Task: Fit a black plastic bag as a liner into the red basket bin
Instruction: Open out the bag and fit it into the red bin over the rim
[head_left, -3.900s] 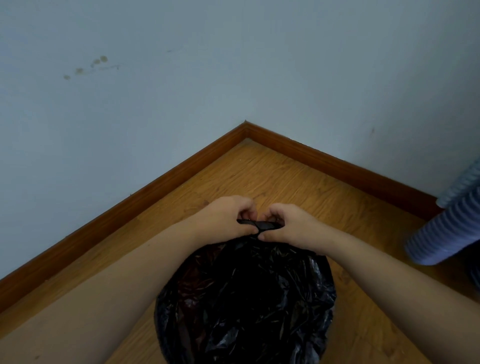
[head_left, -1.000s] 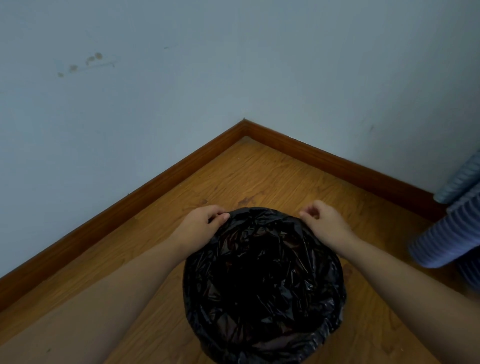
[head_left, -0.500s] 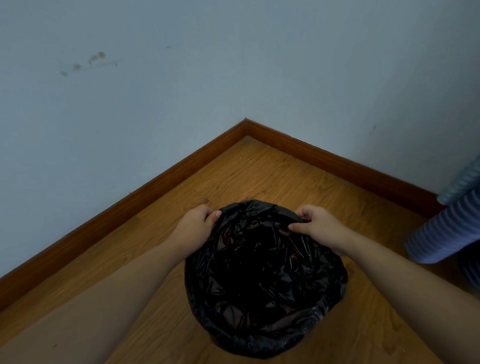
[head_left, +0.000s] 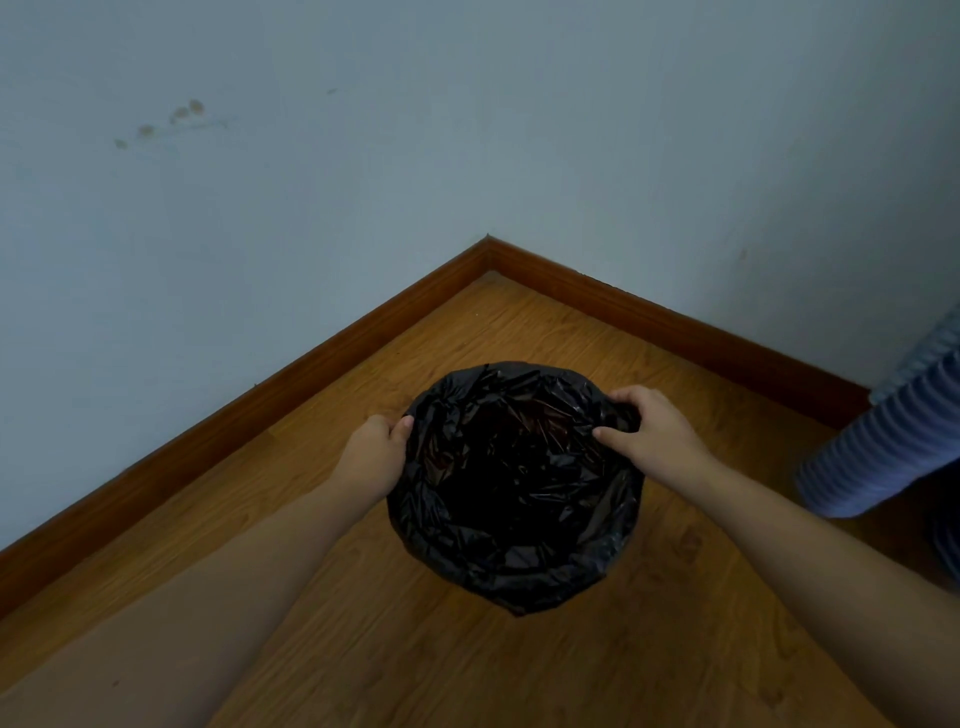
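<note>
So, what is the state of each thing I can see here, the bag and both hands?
bag: open, crumpled, mouth spread wide, edge folded outward.
left hand: grips the bag's left edge.
right hand: pinches the bag's right edge.

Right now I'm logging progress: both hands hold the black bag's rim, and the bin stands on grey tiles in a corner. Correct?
No: the floor is brown wood, not grey tiles, as the head view shows. The left hand and right hand do hold the black bag at its rim, in a corner.
</note>
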